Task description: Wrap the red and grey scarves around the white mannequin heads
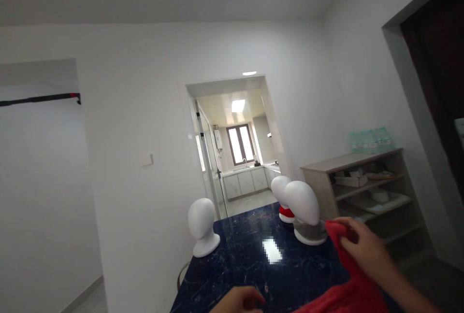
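Observation:
My right hand (pixel 366 250) pinches a corner of a red cloth (pixel 350 264) between thumb and fingers, at the table's right side. The cloth hangs down and spreads along the bottom edge, where the frame cuts it off. My left hand (pixel 241 301) is low in the middle, partly out of frame, its fingers bent and apart with nothing visible between them. Close to my right hand stands a white mannequin head (pixel 302 202) with grey fabric (pixel 310 231) around its neck. Behind it, a second mannequin head (pixel 280 188) has red fabric (pixel 286 213) at its neck.
A third white mannequin head (pixel 202 223), bare, stands at the left edge of the dark blue marble-patterned table (pixel 242 240). An open shelf unit (pixel 319 182) holding boxes and trays stands at right. A doorway beyond the table leads into a kitchen (pixel 242 185).

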{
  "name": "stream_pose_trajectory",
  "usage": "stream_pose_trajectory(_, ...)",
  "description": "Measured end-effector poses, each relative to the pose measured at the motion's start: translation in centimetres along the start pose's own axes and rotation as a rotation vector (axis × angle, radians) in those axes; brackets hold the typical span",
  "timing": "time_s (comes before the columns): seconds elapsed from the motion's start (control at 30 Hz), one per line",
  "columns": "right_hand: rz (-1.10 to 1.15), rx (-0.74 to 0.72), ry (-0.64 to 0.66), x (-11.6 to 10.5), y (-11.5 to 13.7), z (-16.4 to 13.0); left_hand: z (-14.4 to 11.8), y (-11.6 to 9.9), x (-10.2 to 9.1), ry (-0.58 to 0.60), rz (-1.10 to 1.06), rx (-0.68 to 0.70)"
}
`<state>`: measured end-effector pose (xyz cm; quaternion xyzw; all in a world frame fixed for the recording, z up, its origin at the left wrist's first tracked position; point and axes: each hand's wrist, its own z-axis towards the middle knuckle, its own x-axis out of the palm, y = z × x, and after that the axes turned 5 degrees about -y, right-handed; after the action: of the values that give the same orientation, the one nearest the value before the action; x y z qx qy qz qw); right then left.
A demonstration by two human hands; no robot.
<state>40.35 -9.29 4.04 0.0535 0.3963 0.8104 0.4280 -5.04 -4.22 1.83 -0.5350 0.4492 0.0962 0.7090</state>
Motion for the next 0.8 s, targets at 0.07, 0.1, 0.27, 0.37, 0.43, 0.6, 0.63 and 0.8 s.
stream_pose_trajectory(0.07, 0.025, -0.205, 0.178, 4.4, 5.3, -3.2, 1.7, 0.5, -0.5, -0.119, -0.079, 0.017)
stream_pose_trajectory(0.1, 0.029, -0.293, 0.286, 6.9, 7.3, -5.0, 2.6, 1.1, -0.5, -0.212, -0.085, 0.016)
stream_pose_trajectory(0.27, -0.129, -0.49, 0.697, 19.9, 9.6, -12.9, 5.5, 5.9, 0.7, -0.575, -0.04, -0.005)
stream_pose_trajectory(0.37, 0.005, -0.434, 0.814, 21.7, 8.3, -13.4, 5.2, 7.8, 1.3, -0.569, -0.058, 0.009)
stream_pose_trajectory(0.43, 0.18, -0.358, 0.713, 19.4, 7.1, -11.2, 4.8, 7.9, 1.4, -0.574, -0.072, 0.006)
stream_pose_trajectory(0.6, 0.008, 0.171, 0.066, 12.0, -1.7, -0.9, 5.1, 6.9, 1.4, -0.592, -0.113, -0.038)
stream_pose_trajectory(0.63, -0.06, 0.261, -0.04, 11.3, -4.5, 1.0, 5.2, 6.9, 1.4, -0.594, -0.121, -0.042)
stream_pose_trajectory(0.8, -0.176, 0.25, 0.013, 11.0, -15.1, 6.4, 5.8, 7.3, 1.8, -0.585, -0.167, -0.067)
